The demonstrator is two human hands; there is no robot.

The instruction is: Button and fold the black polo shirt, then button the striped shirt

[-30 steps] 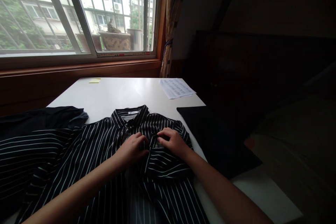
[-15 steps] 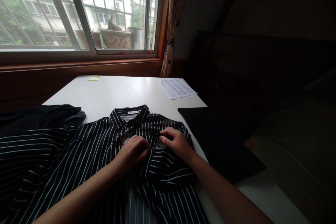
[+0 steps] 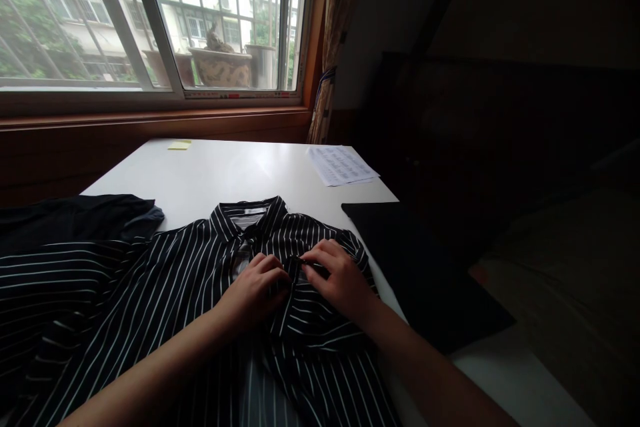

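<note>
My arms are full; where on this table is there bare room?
Bare white tabletop shows beyond the collar, between the yellow note and the printed papers. Nearer, it's crowded: striped shirt, left hand, right hand, dark garment at left, black item at right.

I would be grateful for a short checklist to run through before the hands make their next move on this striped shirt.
1. Collar of the striped shirt on the side towards the window: ok.
2. Right hand gripping the shirt: ok, thumb and forefinger pinch dark fabric at its front.
3. Left hand gripping the shirt: cannot tell, its fingertips are hidden.
4. Fabric smooth around the hands: not ok, it is creased and bunched.
5. Buttons fastened: cannot tell, too dark and partly covered.
6. Printed papers apart from the shirt: ok, they lie at the table's far right corner.
</note>
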